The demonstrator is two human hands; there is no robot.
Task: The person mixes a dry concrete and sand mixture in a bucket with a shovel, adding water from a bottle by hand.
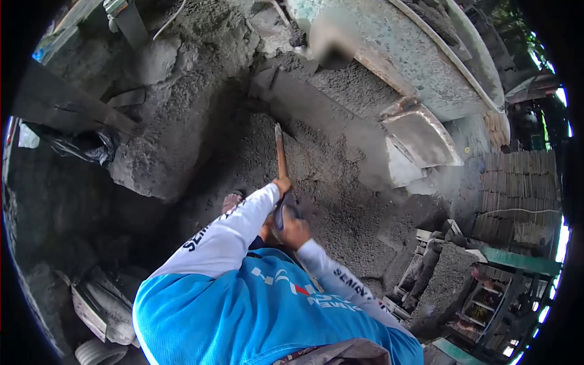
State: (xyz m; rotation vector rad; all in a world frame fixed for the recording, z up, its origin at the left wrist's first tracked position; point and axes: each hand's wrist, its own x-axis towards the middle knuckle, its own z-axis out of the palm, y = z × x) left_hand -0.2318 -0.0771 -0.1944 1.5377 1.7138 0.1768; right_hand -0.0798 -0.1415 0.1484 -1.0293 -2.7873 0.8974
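Head view: left hand (281, 184) ahead of right hand (294, 230) on handle (280, 152)

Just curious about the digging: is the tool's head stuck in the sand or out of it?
In, it seems: the handle, gripped by left hand and right hand, ends in the grey sand, no blade showing.

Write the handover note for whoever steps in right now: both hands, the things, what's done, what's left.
Left hand: clamped on the wooden handle, farther along it.
Right hand: clamped on the handle's near end.
The handle's far end sits in the grey mix heap; the tool head is hidden. Mixer drum stands beyond the heap.
Done: tool set into the heap.
Left: nothing lifted yet; the heap looks large.
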